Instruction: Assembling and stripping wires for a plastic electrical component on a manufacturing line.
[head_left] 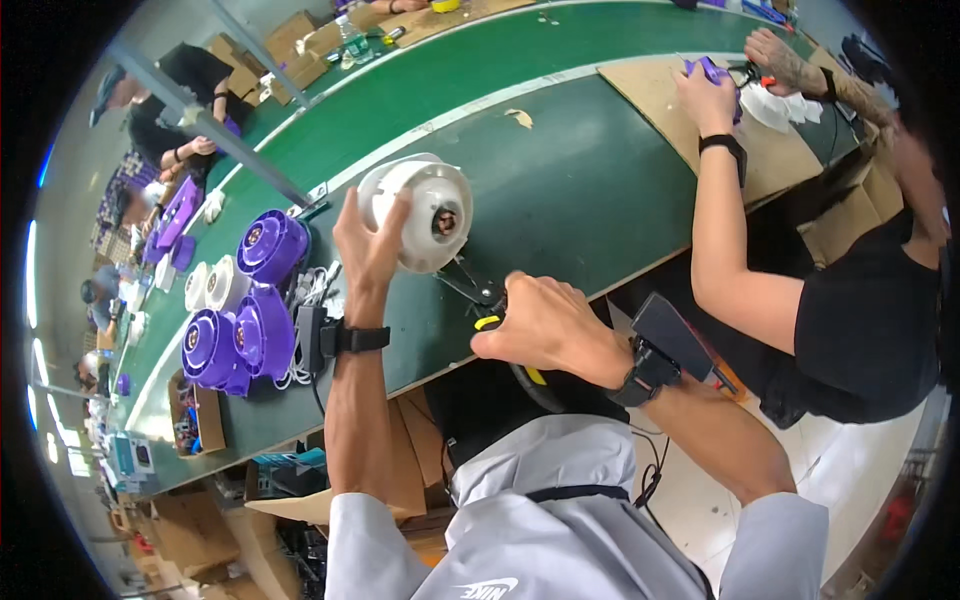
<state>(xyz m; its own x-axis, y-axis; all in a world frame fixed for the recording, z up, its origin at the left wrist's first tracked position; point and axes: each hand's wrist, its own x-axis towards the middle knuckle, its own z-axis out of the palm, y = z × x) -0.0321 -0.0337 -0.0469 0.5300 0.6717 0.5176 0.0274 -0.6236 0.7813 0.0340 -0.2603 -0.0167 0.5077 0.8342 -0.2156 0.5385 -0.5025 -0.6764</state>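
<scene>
My left hand (368, 250) is closed around the side of a round white plastic fan housing (428, 205), tilted up above the green bench, with copper-coloured windings showing in its central hole. Pliers (485, 292) with black and yellow handles are gripped in my right hand (555, 325). Their jaws reach to the lower edge of the white housing; whether they pinch anything there I cannot tell. Left of my left forearm stand several purple fan housings (268, 247) and two white ones (226, 284), beside a bundle of white cables (314, 288).
A black power adapter (312, 338) lies beside my left wrist. To the right, a co-worker's hands hold a purple part (708, 72) over a cardboard sheet (655, 90). A slanting metal post (240, 150) rises behind the housings. A small parts box (207, 420) sits at the bench's left end.
</scene>
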